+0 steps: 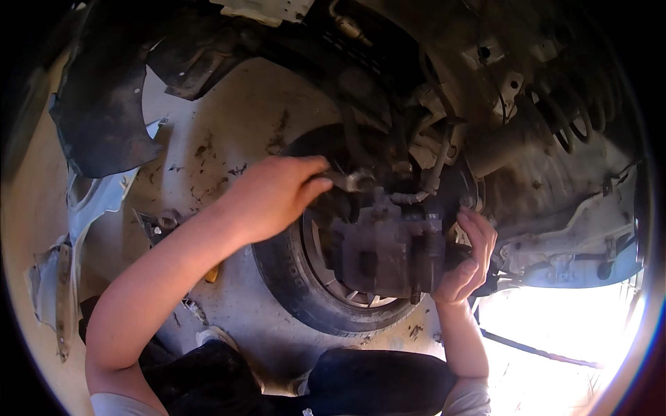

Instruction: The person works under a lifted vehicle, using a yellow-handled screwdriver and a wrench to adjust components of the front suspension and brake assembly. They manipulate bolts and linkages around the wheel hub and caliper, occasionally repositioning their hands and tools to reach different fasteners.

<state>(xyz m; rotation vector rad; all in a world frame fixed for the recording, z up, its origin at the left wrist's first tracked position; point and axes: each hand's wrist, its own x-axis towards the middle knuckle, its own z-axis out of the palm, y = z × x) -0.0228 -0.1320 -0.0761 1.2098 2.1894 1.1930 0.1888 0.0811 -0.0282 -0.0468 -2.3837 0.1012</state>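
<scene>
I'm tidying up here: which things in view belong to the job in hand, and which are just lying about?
Apparently in use:
brake caliper, right hand at its side
metal piece in the left hand

Apparently just lying about:
wheel with tyre, on the floor
yellow object, too small to identify

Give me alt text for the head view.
A person's left hand pinches a dim metallic piece near the top of what looks like a dark brake caliper, while the right hand curls at its right side. A wheel shows behind; a coil spring is upper right.
</scene>
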